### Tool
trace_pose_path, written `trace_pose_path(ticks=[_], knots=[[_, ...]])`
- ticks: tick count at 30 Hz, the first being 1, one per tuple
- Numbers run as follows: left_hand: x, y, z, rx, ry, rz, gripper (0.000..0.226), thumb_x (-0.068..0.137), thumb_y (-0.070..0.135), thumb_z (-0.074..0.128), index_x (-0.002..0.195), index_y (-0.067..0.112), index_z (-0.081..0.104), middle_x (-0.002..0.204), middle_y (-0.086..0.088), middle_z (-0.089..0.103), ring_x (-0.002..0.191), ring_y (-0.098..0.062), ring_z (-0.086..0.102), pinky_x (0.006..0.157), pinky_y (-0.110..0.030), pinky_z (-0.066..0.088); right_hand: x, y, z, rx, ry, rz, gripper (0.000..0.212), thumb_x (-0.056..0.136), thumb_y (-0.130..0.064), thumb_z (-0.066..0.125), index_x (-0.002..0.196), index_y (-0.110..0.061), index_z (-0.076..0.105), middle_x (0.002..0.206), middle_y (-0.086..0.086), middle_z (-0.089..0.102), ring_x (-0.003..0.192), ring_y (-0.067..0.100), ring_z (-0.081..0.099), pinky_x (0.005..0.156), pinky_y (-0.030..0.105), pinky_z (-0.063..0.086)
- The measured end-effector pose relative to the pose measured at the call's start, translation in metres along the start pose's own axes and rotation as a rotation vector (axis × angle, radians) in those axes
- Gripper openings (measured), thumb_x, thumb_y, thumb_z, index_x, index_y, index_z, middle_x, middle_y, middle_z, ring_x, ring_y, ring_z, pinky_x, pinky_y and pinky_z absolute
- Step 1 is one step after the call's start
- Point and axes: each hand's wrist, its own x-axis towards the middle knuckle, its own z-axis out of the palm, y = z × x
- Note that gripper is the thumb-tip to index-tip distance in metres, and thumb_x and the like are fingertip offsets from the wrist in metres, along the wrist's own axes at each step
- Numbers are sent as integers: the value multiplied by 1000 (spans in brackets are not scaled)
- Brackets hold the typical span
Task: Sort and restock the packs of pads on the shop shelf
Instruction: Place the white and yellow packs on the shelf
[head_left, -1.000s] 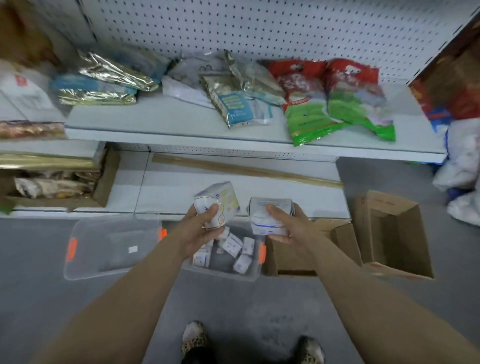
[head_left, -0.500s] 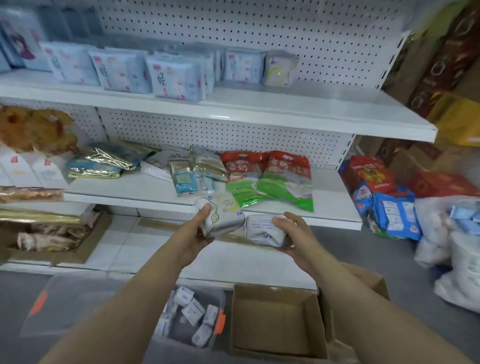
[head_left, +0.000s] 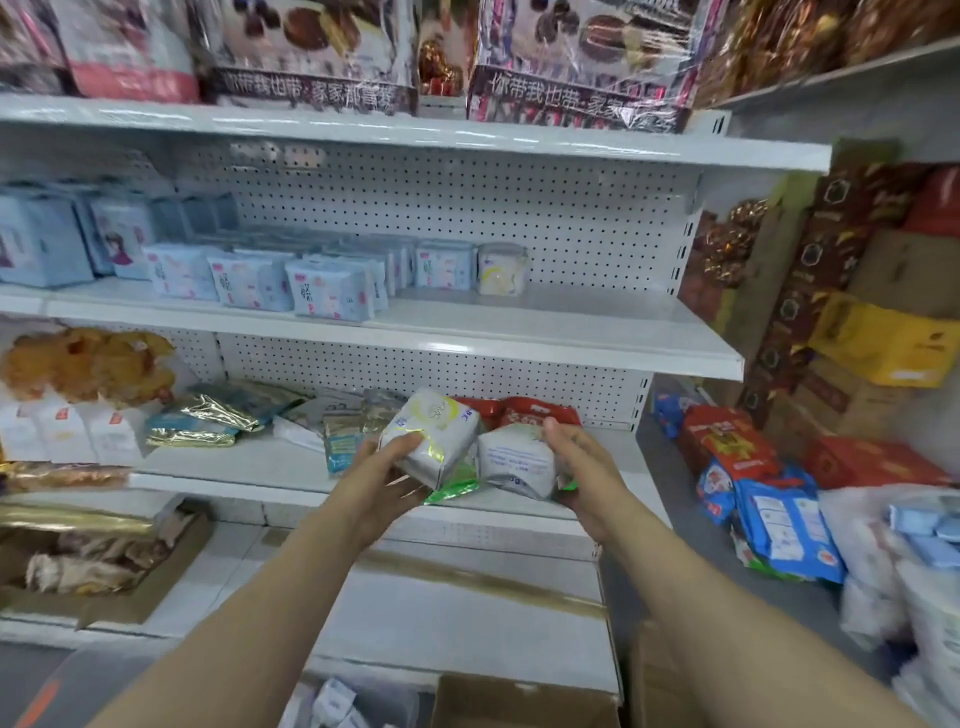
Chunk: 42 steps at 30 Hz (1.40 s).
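Both packs have risen from the bin toward the pad shelf (head_left: 545, 332) — left hand (head_left: 382, 480) grips one pack (head_left: 434, 436), right hand (head_left: 582, 467) another (head_left: 514, 457), held level for shelving above.

Both bare forearms (head_left: 260, 597) stretched forward, left grip (head_left: 382, 480) curled round yellow-marked pack (head_left: 431, 436), right grip (head_left: 582, 467) clasping white pack (head_left: 514, 460)

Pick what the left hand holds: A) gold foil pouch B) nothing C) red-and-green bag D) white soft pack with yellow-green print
D: the left hand grips the white soft pack with yellow-green print, while the right hand holds a white soft pack with blue print.
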Motion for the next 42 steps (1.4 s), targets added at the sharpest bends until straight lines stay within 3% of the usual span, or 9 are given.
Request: trace_pose_path(ticks=[3,9,14,18,20,26,31,36,42], knots=[[-3,8,11,-45,-11,30,64,81,18,79,137,13,47,125,-19,67,102,-36,71,89,-46,58,2,-11,-6,-11,31,-73,8,91,-25,74,93,-23,66,103,10,68,86,20,64,68,29,49],[-6,15,30,-7,18,64,56,77,21,81,127,5,61,132,-14,63,107,-27,66,91,-37,54,-3,-33,-17,51,-1,-109,69,80,1,80,136,-24,49,121,5,66,108,25,69,85,36,58],[-15,13,43,-13,-9,78,47,81,17,78,124,3,65,113,-7,73,106,-19,67,91,-30,51,-8,-43,-27,52,-15,-128,58,76,1,83,125,-12,57,115,14,71,89,24,75,69,36,60],[-21,13,47,-51,-55,54,85,70,14,86,144,6,45,119,-10,72,106,-21,71,92,-35,58,-11,-49,-31,96,-33,-125,59,74,2,83,126,-11,57,117,16,71,94,31,74,72,40,60],[-24,15,51,-60,-57,71,94,74,7,83,152,22,33,119,-6,72,102,-21,72,90,-39,59,-12,-51,-31,98,-23,-139,58,75,2,82,127,-10,57,118,16,71,94,30,74,74,40,61],[-35,23,58,-80,-85,59,74,81,19,79,146,30,45,133,-7,64,117,-28,62,95,-44,55,-20,-60,-31,63,-17,-185,54,77,-5,84,124,-14,58,115,8,72,89,21,73,65,30,57],[-45,29,65,-56,-51,80,34,94,29,67,124,16,60,104,-8,72,97,-24,67,82,-40,60,-19,-62,-33,85,30,-188,59,72,-6,87,121,-14,54,114,11,71,97,28,71,79,40,56],[-46,30,65,44,-19,101,38,91,44,67,118,18,60,111,-7,70,97,-24,66,83,-37,57,-20,-62,-36,87,46,-172,45,76,-10,85,108,-13,53,101,12,74,91,30,70,91,52,54],[-40,26,62,111,-40,128,58,68,41,79,119,17,64,113,-8,72,96,-24,67,76,-35,57,-23,-62,-41,113,40,-164,35,79,-10,83,96,-10,54,88,12,73,79,27,71,70,40,55]])
